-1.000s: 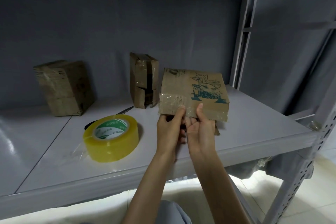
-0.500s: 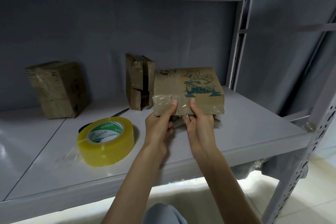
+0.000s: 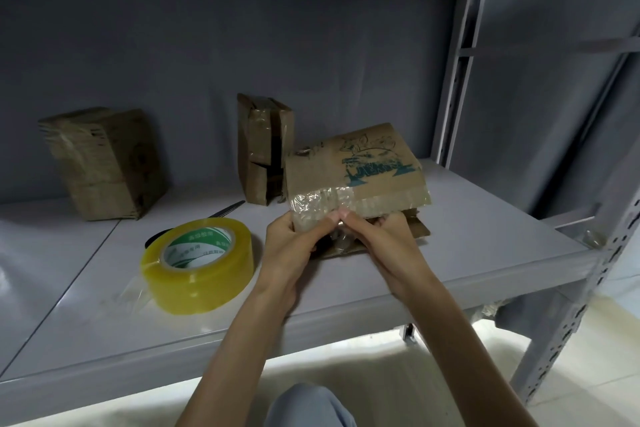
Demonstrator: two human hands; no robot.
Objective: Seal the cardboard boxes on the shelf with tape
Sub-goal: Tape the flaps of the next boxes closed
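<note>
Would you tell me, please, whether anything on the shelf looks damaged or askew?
Yes. The middle box at the back gapes along its front seam despite tape. The printed box in both hands sits tilted, with wrinkled tape on its near edge.

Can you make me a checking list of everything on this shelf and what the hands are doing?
Surface: grey metal shelf, smooth; another shelf above it.
Job's things: printed cardboard box tilted at the front, clear tape along its near edge; yellow tape roll lying flat, left of the hands; two taped boxes, large box far left, narrow box upright at the back.
Clutter: scissors partly hidden behind the roll.
Grippers: left hand and right hand both grip the printed box's near edge, thumbs pressing on the tape.
Cables: nothing seen.
Surroundings: grey wall behind, perforated shelf post on the right, pale floor below.
</note>
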